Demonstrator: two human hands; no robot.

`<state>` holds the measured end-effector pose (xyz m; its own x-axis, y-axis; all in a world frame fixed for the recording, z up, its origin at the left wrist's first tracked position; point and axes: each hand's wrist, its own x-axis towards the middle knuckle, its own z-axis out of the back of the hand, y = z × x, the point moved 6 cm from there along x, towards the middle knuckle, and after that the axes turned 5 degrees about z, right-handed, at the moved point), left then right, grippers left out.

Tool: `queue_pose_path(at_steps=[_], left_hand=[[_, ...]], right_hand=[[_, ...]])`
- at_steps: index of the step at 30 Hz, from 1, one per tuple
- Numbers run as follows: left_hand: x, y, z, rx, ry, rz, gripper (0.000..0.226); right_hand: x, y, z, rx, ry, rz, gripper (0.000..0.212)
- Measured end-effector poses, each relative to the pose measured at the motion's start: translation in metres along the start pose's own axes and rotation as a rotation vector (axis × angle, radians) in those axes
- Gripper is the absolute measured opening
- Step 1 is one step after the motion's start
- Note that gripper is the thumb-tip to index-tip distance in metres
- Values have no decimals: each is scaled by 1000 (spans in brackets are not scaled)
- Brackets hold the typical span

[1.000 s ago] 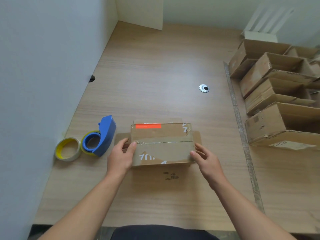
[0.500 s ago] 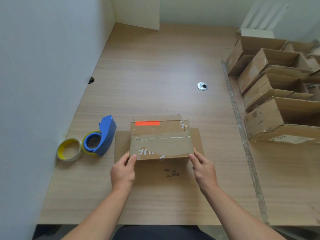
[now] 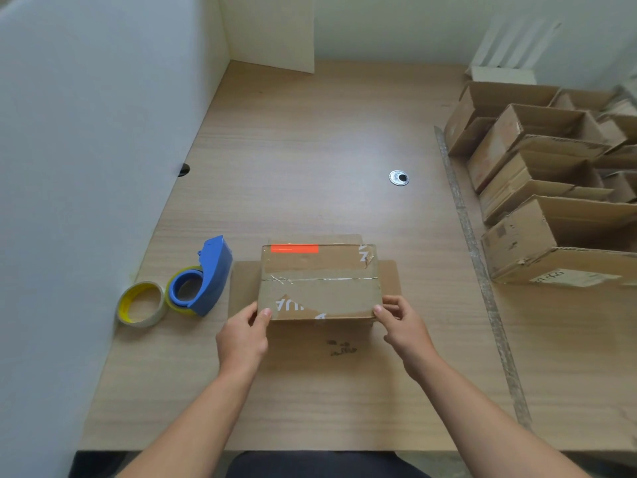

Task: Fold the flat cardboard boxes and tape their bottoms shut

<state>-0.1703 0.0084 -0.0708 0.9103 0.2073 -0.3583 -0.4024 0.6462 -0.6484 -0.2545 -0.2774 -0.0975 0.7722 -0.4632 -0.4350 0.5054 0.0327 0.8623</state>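
A small brown cardboard box stands upside down on the wooden table, its bottom flaps closed and a strip of clear tape running along the seam. An orange label sits at its far left edge. My left hand grips the box's near left corner, thumb on top. My right hand grips the near right corner the same way. The box's lower flaps spread flat on the table around it. A blue tape dispenser lies to the left of the box.
A loose roll of tape with a yellow core lies beside the dispenser near the left wall. Several folded open boxes are stacked at the right. A metal cable grommet sits mid-table. A taped seam runs along the table on the right.
Both hands slid from the middle of the box's sides toward me to its near corners. The box stayed in place.
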Motion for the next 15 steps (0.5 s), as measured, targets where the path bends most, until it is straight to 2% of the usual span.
queue_pose_path(at_steps=[3,5,6,7,10,13,15], left_hand=[[4,1,0,27,25,-21,28],[7,0,-1,10,80,-41,18],[8,-2,-2,-24,120,-48,8],[8,-5,-3,-50,157,-53,8],[10,-18,-4,-183,203,-54,24],[14,-34,-1,-239,189,-71,24],[17,-47,6,-257,178,-97,34]], right_hand=[[2,10,5,21,41,-77,42],[5,19,6,24,81,-125,49],[7,24,5,12,95,-123,47],[10,27,5,13,103,-110,42],[15,37,0,87,86,-20,30],[16,40,2,148,42,27,31],[17,38,7,226,15,10,31]])
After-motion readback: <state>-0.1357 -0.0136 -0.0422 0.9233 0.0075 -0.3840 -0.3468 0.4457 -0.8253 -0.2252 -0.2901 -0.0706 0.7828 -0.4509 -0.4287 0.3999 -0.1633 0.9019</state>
